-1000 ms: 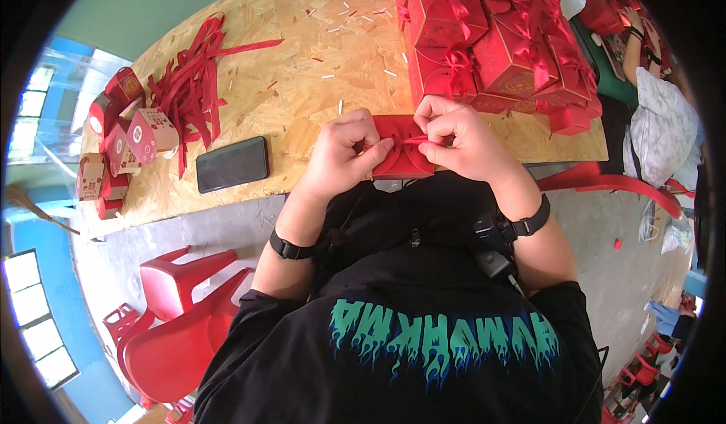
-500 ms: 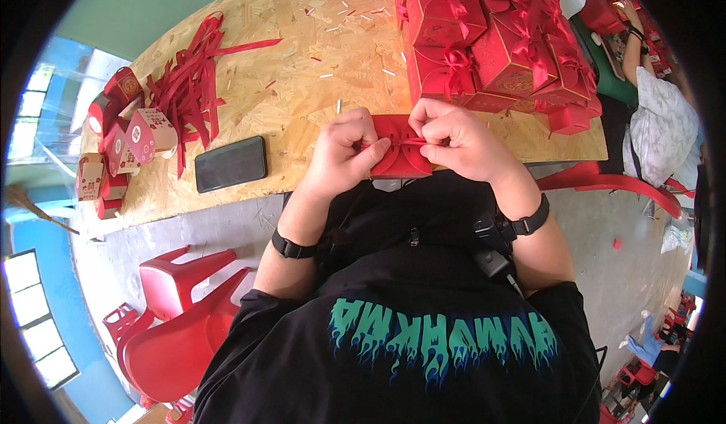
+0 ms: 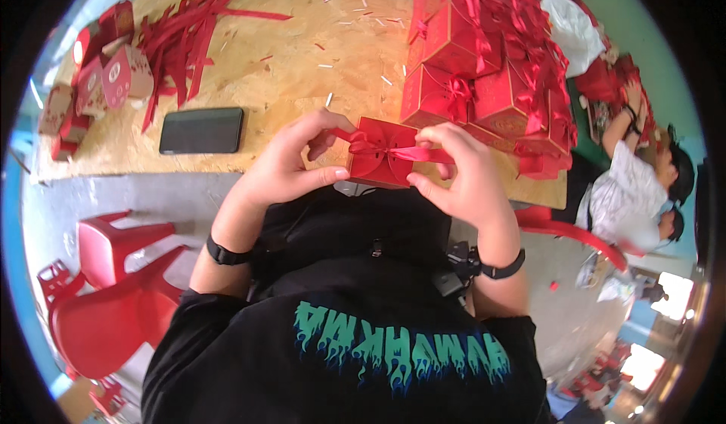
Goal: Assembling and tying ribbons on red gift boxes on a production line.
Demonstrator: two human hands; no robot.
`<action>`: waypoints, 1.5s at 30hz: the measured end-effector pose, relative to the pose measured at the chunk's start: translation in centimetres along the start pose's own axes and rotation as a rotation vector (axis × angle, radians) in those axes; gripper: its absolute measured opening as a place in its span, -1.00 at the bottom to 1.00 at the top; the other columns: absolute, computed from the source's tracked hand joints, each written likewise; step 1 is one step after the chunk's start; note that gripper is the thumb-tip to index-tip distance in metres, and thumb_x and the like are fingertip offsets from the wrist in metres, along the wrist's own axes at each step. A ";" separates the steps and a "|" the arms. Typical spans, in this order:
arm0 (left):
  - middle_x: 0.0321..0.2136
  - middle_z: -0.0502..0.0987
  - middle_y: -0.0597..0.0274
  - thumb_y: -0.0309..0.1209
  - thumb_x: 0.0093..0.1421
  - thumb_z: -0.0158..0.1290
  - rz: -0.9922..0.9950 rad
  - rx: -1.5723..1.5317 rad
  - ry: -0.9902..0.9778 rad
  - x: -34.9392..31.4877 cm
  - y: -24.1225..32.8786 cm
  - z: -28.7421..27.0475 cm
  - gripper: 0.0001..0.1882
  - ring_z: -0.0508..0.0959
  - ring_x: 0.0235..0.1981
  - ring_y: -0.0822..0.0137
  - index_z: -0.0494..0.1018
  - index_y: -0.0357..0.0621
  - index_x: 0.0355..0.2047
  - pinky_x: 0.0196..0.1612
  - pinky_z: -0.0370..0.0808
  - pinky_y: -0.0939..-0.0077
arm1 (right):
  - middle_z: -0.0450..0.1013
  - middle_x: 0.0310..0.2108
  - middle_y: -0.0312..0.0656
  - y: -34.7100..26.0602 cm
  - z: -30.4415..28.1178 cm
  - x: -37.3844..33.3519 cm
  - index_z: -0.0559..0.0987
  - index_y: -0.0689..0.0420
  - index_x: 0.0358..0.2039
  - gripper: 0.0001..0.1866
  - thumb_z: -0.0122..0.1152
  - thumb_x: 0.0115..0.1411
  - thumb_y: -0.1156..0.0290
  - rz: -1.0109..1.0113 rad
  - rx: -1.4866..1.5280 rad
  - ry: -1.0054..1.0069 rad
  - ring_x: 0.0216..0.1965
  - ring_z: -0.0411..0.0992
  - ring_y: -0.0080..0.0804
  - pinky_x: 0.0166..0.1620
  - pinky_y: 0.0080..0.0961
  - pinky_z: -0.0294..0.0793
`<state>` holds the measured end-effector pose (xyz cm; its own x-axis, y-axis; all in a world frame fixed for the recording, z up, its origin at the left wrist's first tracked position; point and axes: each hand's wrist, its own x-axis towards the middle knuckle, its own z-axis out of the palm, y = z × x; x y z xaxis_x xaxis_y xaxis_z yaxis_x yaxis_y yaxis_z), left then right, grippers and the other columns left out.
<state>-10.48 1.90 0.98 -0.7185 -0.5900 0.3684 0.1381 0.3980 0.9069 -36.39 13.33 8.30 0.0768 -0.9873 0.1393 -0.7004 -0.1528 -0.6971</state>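
Observation:
In front of my body a small red gift box (image 3: pixel 378 173) rests at the table's near edge, its top crossed by a tied red ribbon (image 3: pixel 411 153). My left hand (image 3: pixel 278 161) grips the box's left side, thumb at the near corner and index finger by the ribbon at the far corner. On the right side my right hand (image 3: pixel 470 170) grips it too, thumb on the near corner and bent fingers over the ribbon's end. The undersides of the fingers are partly hidden.
Stacked red ribboned boxes (image 3: pixel 454 38) stand just beyond my right hand. Left lie a black phone (image 3: pixel 201 130), loose red ribbons (image 3: pixel 181 42) and patterned boxes (image 3: pixel 91 83). Paper scraps dot the wooden table (image 3: pixel 287 61). Red chairs (image 3: pixel 113 318) stand below; another person (image 3: pixel 628 182) works at right.
Both hands have gone from pinching the ribbon at the box's middle to holding the box's sides. The ribbon now lies tied across the top. My view has shifted.

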 end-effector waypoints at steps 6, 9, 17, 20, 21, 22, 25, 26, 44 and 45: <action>-0.31 0.28 0.41 -0.35 0.20 0.28 -0.247 0.022 0.174 -3.3 -0.1 -2.1 -0.56 0.24 -0.34 0.54 0.43 -0.25 0.02 -0.28 0.27 0.64 | 0.47 -0.11 -0.09 -3.4 -0.2 0.1 0.58 0.18 -0.08 -0.35 0.59 -0.13 0.10 -0.224 -0.555 0.030 -0.22 0.48 -0.05 -0.15 -0.23 0.53; -0.35 0.26 0.44 -0.38 0.23 0.25 -0.287 -0.004 0.208 -3.9 -0.6 -2.7 -0.61 0.24 -0.35 0.56 0.44 -0.26 0.00 -0.28 0.26 0.65 | 0.40 0.10 -0.02 -5.1 -0.2 0.9 0.57 0.13 0.05 -0.22 0.62 -0.20 0.07 -0.225 -0.670 -0.060 -0.01 0.38 -0.01 0.10 -0.12 0.43; -0.43 0.26 0.50 -0.44 0.31 0.18 -0.297 -0.083 0.341 -6.2 -1.1 -4.0 -0.78 0.25 -0.40 0.63 0.48 -0.26 -0.09 -0.32 0.27 0.67 | 0.42 0.10 -0.02 -3.6 2.5 3.3 0.40 0.15 0.22 -0.07 0.62 -0.15 0.14 -0.220 -0.652 -0.302 0.03 0.34 -0.02 0.15 -0.14 0.28; -0.40 0.31 0.50 -0.44 0.34 0.15 -0.321 -0.123 0.360 -6.6 -1.4 -4.5 -0.80 0.29 -0.38 0.63 0.47 -0.26 -0.10 -0.29 0.30 0.68 | 0.43 0.09 -0.03 -4.7 1.4 3.3 0.41 0.17 0.18 -0.09 0.63 -0.18 0.18 -0.221 -0.613 -0.273 0.03 0.35 -0.02 0.15 -0.13 0.29; -0.40 0.31 0.50 -0.44 0.34 0.15 -0.321 -0.126 0.363 -6.7 -1.4 -4.7 -0.80 0.29 -0.38 0.63 0.47 -0.26 -0.10 -0.29 0.30 0.68 | 0.43 0.10 -0.03 -5.2 0.5 3.4 0.41 0.17 0.19 -0.09 0.63 -0.20 0.21 -0.258 -0.588 -0.236 0.03 0.36 -0.01 0.16 -0.13 0.30; -0.38 0.34 0.49 -0.44 0.35 0.14 -0.333 -0.170 0.364 -6.8 -1.3 -5.0 -0.81 0.31 -0.35 0.63 0.46 -0.26 -0.11 -0.26 0.31 0.68 | 0.43 0.12 -0.03 -5.9 -0.5 3.4 0.41 0.16 0.19 -0.08 0.63 -0.22 0.24 -0.296 -0.561 -0.200 0.02 0.37 -0.01 0.16 -0.12 0.30; -0.34 0.41 0.48 -0.43 0.36 0.12 -0.356 -0.226 0.372 -7.3 -1.2 -5.4 -0.83 0.36 -0.29 0.64 0.46 -0.25 -0.12 -0.19 0.34 0.69 | 0.43 0.16 -0.07 -7.5 -3.4 3.7 0.39 0.17 0.20 -0.07 0.62 -0.24 0.37 -0.350 -0.522 -0.123 0.06 0.39 -0.06 0.15 -0.20 0.41; -0.32 0.43 0.47 -0.43 0.37 0.11 -0.354 -0.244 0.362 -7.0 -1.4 -5.4 -0.84 0.38 -0.26 0.64 0.46 -0.25 -0.12 -0.15 0.35 0.69 | 0.42 0.17 -0.07 -7.8 -4.5 3.8 0.40 0.16 0.20 -0.09 0.62 -0.22 0.36 -0.309 -0.507 -0.099 0.07 0.38 -0.04 0.15 -0.18 0.39; -0.29 0.46 0.47 -0.44 0.37 0.09 -0.341 -0.287 0.387 -6.9 -1.9 -5.3 -0.89 0.39 -0.23 0.64 0.47 -0.24 -0.18 -0.11 0.35 0.68 | 0.37 0.22 -0.06 -3.5 -7.6 5.5 0.38 0.10 0.30 -0.10 0.56 -0.11 0.38 -0.199 -0.799 -0.018 0.17 0.29 -0.02 0.28 -0.15 0.23; -0.29 0.46 0.47 -0.44 0.37 0.09 -0.341 -0.286 0.385 -7.0 -2.0 -5.3 -0.89 0.39 -0.23 0.64 0.47 -0.24 -0.18 -0.11 0.35 0.68 | 0.36 0.23 -0.06 -3.3 -7.5 5.6 0.38 0.09 0.30 -0.10 0.56 -0.10 0.38 -0.189 -0.803 -0.027 0.18 0.29 -0.02 0.29 -0.15 0.22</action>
<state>-2.11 1.51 -2.32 -0.4631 -0.8852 0.0449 0.1594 -0.0333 0.9867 -38.96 8.59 16.63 0.2539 -0.9505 0.1792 -0.9672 -0.2484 0.0529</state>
